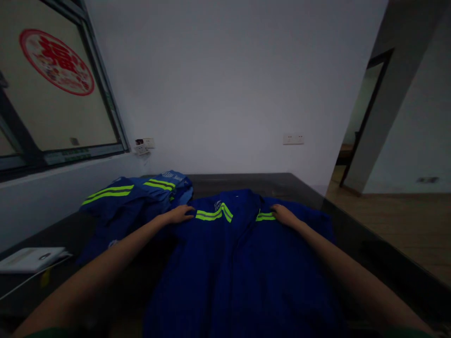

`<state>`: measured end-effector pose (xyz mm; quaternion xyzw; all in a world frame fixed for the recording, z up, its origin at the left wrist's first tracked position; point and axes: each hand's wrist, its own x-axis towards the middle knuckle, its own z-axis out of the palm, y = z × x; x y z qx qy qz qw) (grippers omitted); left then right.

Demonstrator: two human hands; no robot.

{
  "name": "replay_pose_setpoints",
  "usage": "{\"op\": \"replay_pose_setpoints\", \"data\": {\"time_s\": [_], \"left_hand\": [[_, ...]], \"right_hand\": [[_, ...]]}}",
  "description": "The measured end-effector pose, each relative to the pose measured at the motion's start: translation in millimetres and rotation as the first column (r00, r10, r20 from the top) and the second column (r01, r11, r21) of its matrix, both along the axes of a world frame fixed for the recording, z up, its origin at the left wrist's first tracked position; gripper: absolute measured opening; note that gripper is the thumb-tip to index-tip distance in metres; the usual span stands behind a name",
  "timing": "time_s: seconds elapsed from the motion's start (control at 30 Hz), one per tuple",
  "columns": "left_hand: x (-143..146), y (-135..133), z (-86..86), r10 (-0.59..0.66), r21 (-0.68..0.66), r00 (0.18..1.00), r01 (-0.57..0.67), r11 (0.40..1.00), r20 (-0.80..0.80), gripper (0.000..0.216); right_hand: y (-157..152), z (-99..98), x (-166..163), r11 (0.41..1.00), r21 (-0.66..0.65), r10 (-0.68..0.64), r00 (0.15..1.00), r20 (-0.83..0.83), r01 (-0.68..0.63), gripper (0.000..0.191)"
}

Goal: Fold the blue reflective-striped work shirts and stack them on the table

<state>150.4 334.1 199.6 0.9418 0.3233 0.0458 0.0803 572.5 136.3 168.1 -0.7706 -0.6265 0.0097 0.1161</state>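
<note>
A blue work jacket [239, 253] with yellow-green reflective stripes lies spread out on a dark table [352, 225] in front of me. My left hand [179, 214] rests flat on its left shoulder area, fingers stretched out. My right hand [283, 215] lies flat on its right shoulder area beside a stripe, fingers extended. Neither hand grips the cloth.
A pile of more blue striped garments [137, 197] lies at the left back of the table. A white flat device [30, 259] with a cable sits at the left edge. A window [52, 94] is on the left wall, a doorway [366, 117] on the right.
</note>
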Motion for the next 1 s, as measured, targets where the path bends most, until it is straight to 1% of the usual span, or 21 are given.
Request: {"op": "replay_pose_setpoints", "data": {"time_s": [0.03,0.1,0.17,0.2,0.3,0.37,0.43,0.53,0.7,0.8,0.9,0.97,1.0], "left_hand": [[-5,1,-13.0,-0.001,-0.030,1.000,0.000,1.000,-0.019,0.044],[-13,0,-35.8,0.008,-0.072,0.999,-0.011,0.997,-0.043,0.050],[-22,-2,-55.6,0.065,-0.078,0.996,-0.071,0.994,-0.065,0.055],[-26,-3,-64.3,0.110,-0.067,0.991,-0.115,0.991,-0.077,0.056],[-38,-7,-82.9,0.227,-0.008,0.970,-0.228,0.974,-0.087,0.057],[-45,-13,-88.2,0.257,0.011,0.963,-0.257,0.966,-0.085,0.057],[-52,-22,-88.6,0.274,0.017,0.957,-0.274,0.962,-0.090,0.058],[-65,-47,-85.1,0.275,0.033,0.957,-0.273,0.961,-0.090,0.057],[-99,-104,-78.1,0.239,0.051,0.969,-0.235,0.971,-0.070,0.057],[-120,-132,-69.7,0.214,0.003,0.975,-0.215,0.977,-0.058,0.058],[-134,-144,-53.4,0.209,-0.066,0.977,-0.212,0.975,-0.044,0.055],[-133,-141,-39.1,0.243,-0.070,0.970,-0.244,0.967,-0.015,0.050],[-128,-136,-32.1,0.260,-0.054,0.966,-0.258,0.965,0.016,0.048]], "right_hand": [[-6,-12.2,1,1.000,-0.013,0.021,1.000,-0.006,-0.021,0.031],[-20,-29.9,1,0.996,-0.028,0.080,0.997,-0.010,-0.080,0.036],[-36,-41.3,-1,0.993,-0.044,0.112,0.994,0.009,-0.111,0.044],[-44,-45.7,-4,0.993,-0.057,0.106,0.994,0.028,-0.105,0.048],[-64,-54.2,-12,0.994,-0.098,0.061,0.994,0.093,-0.052,0.056],[-73,-56.0,-18,0.992,-0.115,0.060,0.992,0.114,-0.047,0.057],[-80,-55.2,-23,0.991,-0.124,0.060,0.991,0.123,-0.045,0.057],[-96,-52.7,-31,0.990,-0.133,0.071,0.989,0.132,-0.053,0.058],[-146,-56.0,-52,0.987,-0.130,0.107,0.988,0.108,-0.092,0.059],[-176,-59.0,-66,0.988,-0.111,0.118,0.990,0.078,-0.109,0.058],[-191,-52.1,-72,0.987,-0.077,0.147,0.989,0.023,-0.144,0.058],[-187,-39.4,-67,0.983,-0.043,0.179,0.983,-0.035,-0.180,0.051],[-179,-31.2,-63,0.982,-0.026,0.184,0.981,-0.067,-0.186,0.047]]}}
